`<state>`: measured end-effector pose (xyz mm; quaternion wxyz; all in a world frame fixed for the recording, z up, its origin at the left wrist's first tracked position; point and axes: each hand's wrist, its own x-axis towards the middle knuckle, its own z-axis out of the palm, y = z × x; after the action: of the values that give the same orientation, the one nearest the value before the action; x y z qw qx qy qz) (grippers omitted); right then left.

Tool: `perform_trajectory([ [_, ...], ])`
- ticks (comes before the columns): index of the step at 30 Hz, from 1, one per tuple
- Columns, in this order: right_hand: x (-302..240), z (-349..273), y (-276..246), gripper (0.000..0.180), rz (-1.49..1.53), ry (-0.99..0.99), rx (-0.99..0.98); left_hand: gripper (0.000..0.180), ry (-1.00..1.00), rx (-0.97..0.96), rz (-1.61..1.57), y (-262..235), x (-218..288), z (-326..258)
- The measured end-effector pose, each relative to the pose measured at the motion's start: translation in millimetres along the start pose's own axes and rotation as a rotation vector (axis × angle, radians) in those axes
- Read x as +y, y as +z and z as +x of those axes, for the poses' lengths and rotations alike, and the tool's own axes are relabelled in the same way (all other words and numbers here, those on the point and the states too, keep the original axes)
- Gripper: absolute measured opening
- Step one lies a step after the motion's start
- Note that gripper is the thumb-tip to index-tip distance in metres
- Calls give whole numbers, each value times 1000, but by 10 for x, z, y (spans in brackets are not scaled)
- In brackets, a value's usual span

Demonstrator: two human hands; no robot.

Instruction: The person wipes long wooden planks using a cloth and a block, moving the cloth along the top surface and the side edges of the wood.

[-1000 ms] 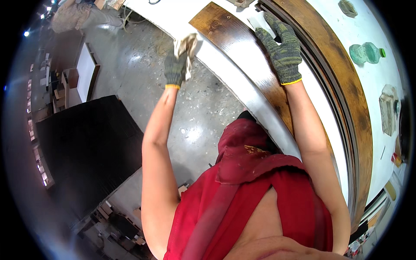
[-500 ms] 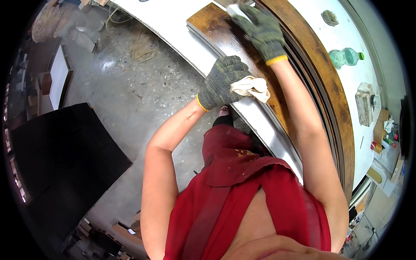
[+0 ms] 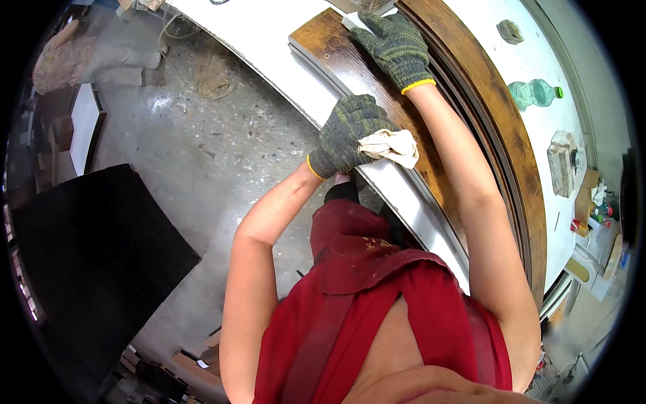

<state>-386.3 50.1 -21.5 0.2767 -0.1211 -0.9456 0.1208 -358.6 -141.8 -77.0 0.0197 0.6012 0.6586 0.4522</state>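
My left hand (image 3: 348, 137) wears a dark green knitted glove with a yellow cuff. It is closed around a crumpled cream cloth (image 3: 391, 147) and rests at the near edge of a glossy brown wooden board (image 3: 328, 48). My right hand (image 3: 398, 50), gloved the same way, reaches to the far end of that board. Its fingers are closed on a white pad (image 3: 354, 24), which lies against the wood and is partly hidden by the glove. Dark streaks mark the board's brown face.
More long brown boards (image 3: 494, 87) lie alongside on the white table (image 3: 299, 94). Beyond them stand a green-capped clear bottle (image 3: 536, 93), a small glass jar (image 3: 510, 31) and a stained container (image 3: 562, 161). Left, a black panel (image 3: 94, 256) stands on the grey floor; another person (image 3: 87, 60) is farther off.
My right hand has shifted slightly left with the white pad along the board's far end. My left hand stays nearly in place with the cloth. The other person's body has come further into view.
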Motion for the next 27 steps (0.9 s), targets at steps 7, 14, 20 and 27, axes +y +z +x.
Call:
perform_trajectory([
  [7,-54,330,310,43,-59,11,55,45,9,-10,-10,-12,54,85],
  [14,96,-385,-269,43,-170,31,-104,36,53,36,35,-26,93,77],
  [20,288,-1270,-817,39,-207,30,57,39,60,14,79,-72,89,61],
  [27,70,-769,-338,41,-186,65,114,42,-333,157,-294,-72,5,-201],
])
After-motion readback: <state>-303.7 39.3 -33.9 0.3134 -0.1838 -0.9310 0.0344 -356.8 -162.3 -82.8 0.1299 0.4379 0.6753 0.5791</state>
